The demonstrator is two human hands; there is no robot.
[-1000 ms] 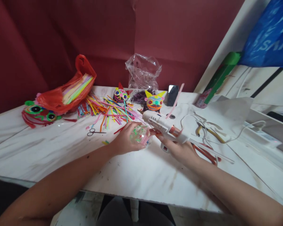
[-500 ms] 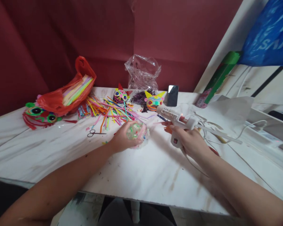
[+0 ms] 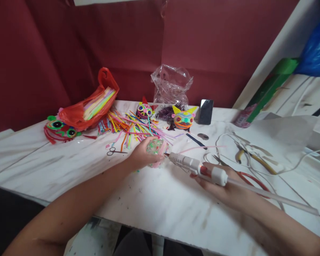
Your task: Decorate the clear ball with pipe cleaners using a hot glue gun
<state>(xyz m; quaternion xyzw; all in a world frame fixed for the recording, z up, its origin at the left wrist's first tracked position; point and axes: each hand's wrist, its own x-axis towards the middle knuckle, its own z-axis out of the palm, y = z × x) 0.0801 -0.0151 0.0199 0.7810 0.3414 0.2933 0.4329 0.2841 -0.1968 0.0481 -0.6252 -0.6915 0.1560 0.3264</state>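
Observation:
My left hand (image 3: 142,155) is closed round a clear, roundish ball (image 3: 155,146) with green, red and pink bits showing on it. My right hand (image 3: 216,179) grips a white hot glue gun (image 3: 188,163), and a long glue stick (image 3: 272,195) sticks out of its back end. The gun's nozzle points left, right at the ball's side; whether it touches I cannot tell. A pink pipe cleaner (image 3: 202,147) lies behind the gun. Small scissors (image 3: 114,152) rest left of my left hand.
Coloured pipe cleaners (image 3: 133,128) lie heaped behind, beside a red plastic bag (image 3: 81,112). Decorated heads stand around, one with yellow horns (image 3: 183,120). A phone (image 3: 205,112) leans at the back. Pliers (image 3: 258,161), red-handled scissors (image 3: 252,177) and a white cable (image 3: 220,137) lie at right.
My right hand has brought the glue gun down, its nozzle now beside the ball. The ball has turned a little in my left hand. The view has shifted left.

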